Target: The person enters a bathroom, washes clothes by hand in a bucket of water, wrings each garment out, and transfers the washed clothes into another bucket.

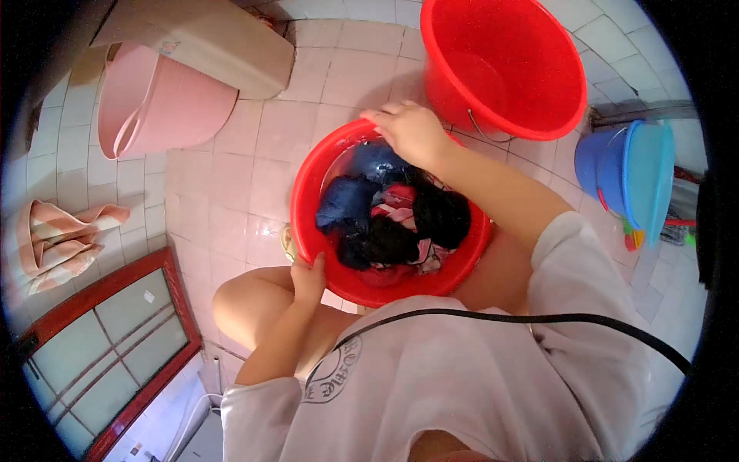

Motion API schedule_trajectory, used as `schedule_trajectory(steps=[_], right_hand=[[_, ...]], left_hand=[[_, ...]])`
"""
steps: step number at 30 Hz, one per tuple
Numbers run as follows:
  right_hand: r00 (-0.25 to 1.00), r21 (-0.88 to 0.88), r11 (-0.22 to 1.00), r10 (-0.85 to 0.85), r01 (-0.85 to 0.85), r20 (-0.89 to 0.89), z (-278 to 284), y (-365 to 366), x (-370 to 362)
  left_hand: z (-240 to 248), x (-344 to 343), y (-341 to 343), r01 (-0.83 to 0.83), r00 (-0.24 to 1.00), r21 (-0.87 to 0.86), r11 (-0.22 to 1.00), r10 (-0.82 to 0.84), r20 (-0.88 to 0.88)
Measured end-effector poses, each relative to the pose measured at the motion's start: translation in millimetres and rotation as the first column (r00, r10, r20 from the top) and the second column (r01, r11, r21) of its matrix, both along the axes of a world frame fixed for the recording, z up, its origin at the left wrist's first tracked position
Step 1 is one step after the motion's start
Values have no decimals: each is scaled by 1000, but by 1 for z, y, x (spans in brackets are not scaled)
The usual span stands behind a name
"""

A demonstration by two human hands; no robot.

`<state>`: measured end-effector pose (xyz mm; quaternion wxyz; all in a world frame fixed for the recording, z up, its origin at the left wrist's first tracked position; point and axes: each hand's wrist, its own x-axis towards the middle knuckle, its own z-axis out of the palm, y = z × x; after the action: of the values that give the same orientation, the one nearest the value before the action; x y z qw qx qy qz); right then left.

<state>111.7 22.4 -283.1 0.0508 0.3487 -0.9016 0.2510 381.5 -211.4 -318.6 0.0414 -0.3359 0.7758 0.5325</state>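
A round red basin (302, 202) sits between my knees and holds a heap of wet clothes in a little water. Dark blue cloth (346, 202) lies at its left and far side, black cloth (440, 213) at the right, and pink and red patterned pieces show in between. My left hand (309, 279) grips the basin's near-left rim, with the thumb on top. Across the far rim lies my right hand (412, 131), its fingers bent over the edge and partly hidden.
Just past the basin, to the right, stands a large red bucket (504, 77). A blue bucket (604, 165) is farther right. At the far left are a pink tub (181, 104) and a beige boxy column (208, 42). An orange-checked towel (65, 242) hangs above a red-framed door (115, 346).
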Motion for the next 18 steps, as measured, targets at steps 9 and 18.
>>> schedule_trajectory(steps=[9, 18], right_hand=[[994, -146, 989, -10, 26, 108, 21, -22, 9], [787, 96, 864, -493, 495, 371, -2, 76, -61]], left_hand=[[26, 16, -6, -94, 926, 214, 972, 7, 376], [70, -85, 3, 277, 961, -550, 788, -216, 175]])
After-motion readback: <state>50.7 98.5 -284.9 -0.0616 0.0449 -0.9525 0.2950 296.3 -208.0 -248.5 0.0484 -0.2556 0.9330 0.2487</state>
